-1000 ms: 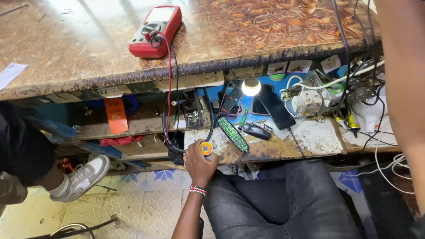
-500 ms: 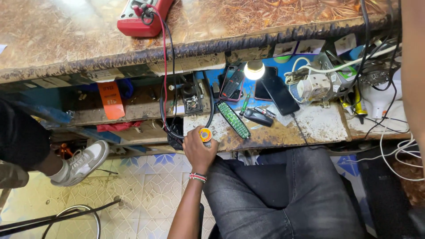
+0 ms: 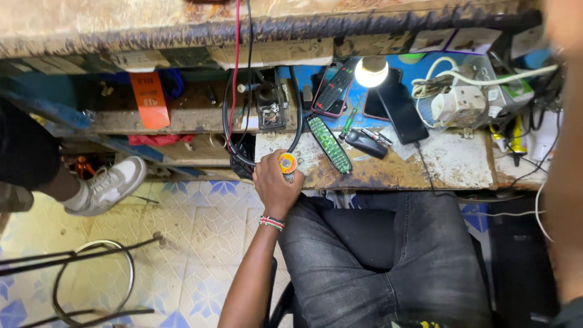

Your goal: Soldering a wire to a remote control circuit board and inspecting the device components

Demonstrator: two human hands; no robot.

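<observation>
At frame centre, the left hand (image 3: 274, 185) pinches a small round orange-and-yellow spool (image 3: 287, 163) at its fingertips, over the rusty white metal shelf (image 3: 452, 167).

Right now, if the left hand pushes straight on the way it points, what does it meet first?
Probably the black cable loop just beyond the left hand, which holds a small yellow-orange spool; then the black part on the shelf. Depth unclear.

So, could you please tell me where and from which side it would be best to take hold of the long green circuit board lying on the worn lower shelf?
Probably by its two long edges near the middle. The long green circuit board lies flat and slanted on the worn lower shelf, with bare shelf along its left edge. Come from above and the near side, clear of the left hand and the black key fob to its right.
</observation>
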